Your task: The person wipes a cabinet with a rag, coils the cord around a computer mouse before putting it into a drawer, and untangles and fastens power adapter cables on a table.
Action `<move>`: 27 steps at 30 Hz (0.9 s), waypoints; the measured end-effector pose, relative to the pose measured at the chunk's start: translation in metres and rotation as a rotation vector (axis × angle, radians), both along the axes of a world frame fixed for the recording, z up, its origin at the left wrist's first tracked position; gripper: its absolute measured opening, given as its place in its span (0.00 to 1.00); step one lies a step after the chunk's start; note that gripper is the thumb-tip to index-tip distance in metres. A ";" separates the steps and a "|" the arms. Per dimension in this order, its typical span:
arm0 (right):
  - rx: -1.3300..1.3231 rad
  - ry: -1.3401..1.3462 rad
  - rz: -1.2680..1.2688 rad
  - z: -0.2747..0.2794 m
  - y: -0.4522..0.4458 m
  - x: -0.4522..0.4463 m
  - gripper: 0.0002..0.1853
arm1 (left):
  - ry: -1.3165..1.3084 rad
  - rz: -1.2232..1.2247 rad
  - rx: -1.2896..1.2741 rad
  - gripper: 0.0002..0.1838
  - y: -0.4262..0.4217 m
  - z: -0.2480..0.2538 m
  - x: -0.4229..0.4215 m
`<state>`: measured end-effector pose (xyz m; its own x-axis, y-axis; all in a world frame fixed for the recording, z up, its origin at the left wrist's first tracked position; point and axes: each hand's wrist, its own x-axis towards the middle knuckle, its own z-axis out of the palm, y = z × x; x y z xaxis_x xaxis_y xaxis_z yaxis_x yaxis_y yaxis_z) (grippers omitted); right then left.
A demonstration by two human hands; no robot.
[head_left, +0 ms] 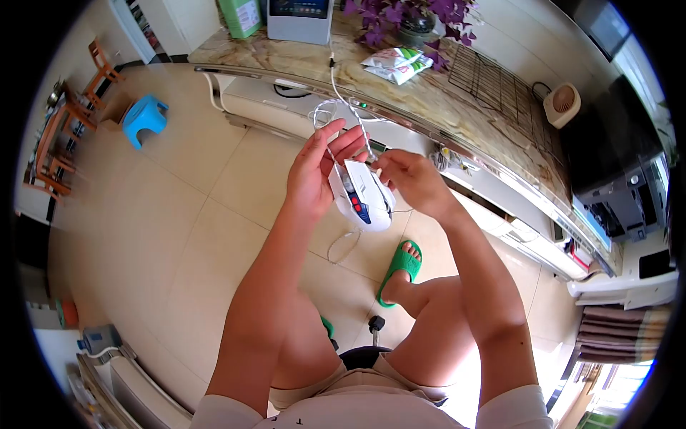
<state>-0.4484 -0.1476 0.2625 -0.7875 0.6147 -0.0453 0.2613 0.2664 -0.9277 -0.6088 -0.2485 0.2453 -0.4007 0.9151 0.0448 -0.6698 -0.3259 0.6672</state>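
Note:
A white computer mouse (372,212) with red buttons and a dark blue panel is tilted between my hands, above the floor. My left hand (311,173) is curled round the mouse's left side, fingers partly hidden behind it. My right hand (420,183) is at the mouse's other side, its thumb and fingertips pinched together on the white braided cable (355,113). That cable loops near my left fingertips and runs up to the counter. A thin loop of cord (341,253) hangs below the mouse.
The marble counter (314,61) ahead bears a screen device (299,25), white-green packets (398,66), a purple-leaved plant (421,21), a wire rack (493,89) and a small fan (562,105). Open drawers (493,214) jut out below. A blue stool (145,119) stands at left.

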 end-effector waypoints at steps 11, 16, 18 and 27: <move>-0.061 -0.056 0.024 0.002 -0.062 0.042 0.37 | -0.150 -0.034 0.012 0.23 0.001 -0.016 0.017; -0.103 -0.001 -0.059 0.019 -0.076 0.056 0.41 | -0.147 -0.228 0.059 0.26 -0.014 0.001 0.037; -0.164 0.145 -0.083 0.025 -0.076 0.055 0.40 | -0.117 -0.426 0.137 0.34 -0.029 0.004 0.047; -0.027 0.088 -0.005 0.044 -0.085 0.079 0.34 | 0.252 -0.563 0.092 0.60 -0.035 -0.002 0.079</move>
